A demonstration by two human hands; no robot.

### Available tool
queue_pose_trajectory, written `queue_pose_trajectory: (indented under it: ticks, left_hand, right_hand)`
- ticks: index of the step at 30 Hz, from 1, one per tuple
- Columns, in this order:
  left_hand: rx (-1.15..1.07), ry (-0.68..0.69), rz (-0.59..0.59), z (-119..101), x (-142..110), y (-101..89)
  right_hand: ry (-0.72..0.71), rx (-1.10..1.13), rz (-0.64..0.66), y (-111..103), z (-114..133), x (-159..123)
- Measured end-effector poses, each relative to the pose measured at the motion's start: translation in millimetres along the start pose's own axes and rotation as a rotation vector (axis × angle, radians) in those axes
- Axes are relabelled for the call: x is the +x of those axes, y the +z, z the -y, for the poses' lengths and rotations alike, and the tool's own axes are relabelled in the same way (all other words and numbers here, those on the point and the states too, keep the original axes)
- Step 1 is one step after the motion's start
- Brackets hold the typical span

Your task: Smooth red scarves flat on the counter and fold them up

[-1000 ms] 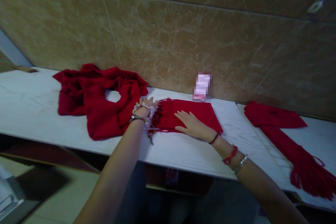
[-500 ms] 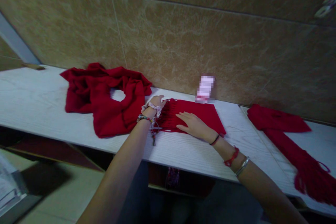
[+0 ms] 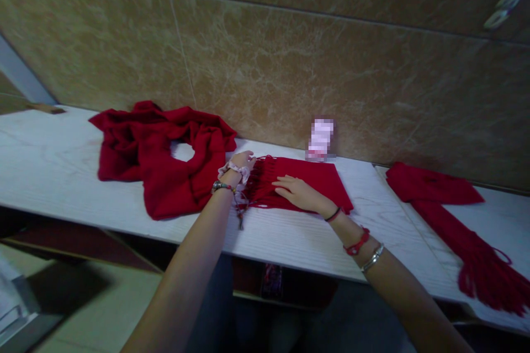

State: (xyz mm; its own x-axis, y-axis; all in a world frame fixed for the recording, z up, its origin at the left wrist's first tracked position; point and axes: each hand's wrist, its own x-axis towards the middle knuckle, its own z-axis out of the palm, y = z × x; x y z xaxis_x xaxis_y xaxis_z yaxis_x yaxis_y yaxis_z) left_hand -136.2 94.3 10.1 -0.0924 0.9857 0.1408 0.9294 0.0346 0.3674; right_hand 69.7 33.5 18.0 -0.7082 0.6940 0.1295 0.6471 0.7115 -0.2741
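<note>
A folded red scarf (image 3: 321, 176) lies flat on the white wood-grain counter (image 3: 331, 242), its dark red fringe pointing left. My right hand (image 3: 300, 193) rests palm down on this scarf, fingers stretched out and apart. At the scarf's fringed end is my left hand (image 3: 242, 161), touching or just over the upper strands. Its visible fingers look apart, though the palm side is hidden. Left of that hand, a larger red cloth (image 3: 174, 176) lies in a loose, rumpled loop.
Another red fringed scarf (image 3: 441, 220) lies bent on the right part of the counter. A pixelated pale rectangular thing (image 3: 322, 138) leans against the brown tiled wall (image 3: 256, 66). Below the counter are dark shelves (image 3: 290, 287). A grey-white object (image 3: 16, 303) stands at lower left.
The view has shifted slightly, moving the counter things a little left in the picture. Both hands stay at about the same spots on the folded scarf.
</note>
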Motion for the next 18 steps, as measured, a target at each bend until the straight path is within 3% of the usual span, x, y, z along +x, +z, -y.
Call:
queue_pose_trajectory:
  ticks: [4,9,13,18]
  left_hand:
    - [-0.042,-0.034,0.017,0,-1,1.3]
    - [-0.061,-0.021,0.029,-6,-6,-1.8]
    - [-0.037,-0.029,0.007,-11,-8,-4.3]
    - [-0.004,-0.015,-0.026,-14,-7,-2.1]
  right_hand:
    - [-0.044,0.092,0.002,-2,-5,1]
    - [-0.002,0.229,0.0,-3,-10,2]
    - [0.057,0.308,-0.105,1,-11,6]
    - [0.221,0.219,-0.224,-2,-10,7]
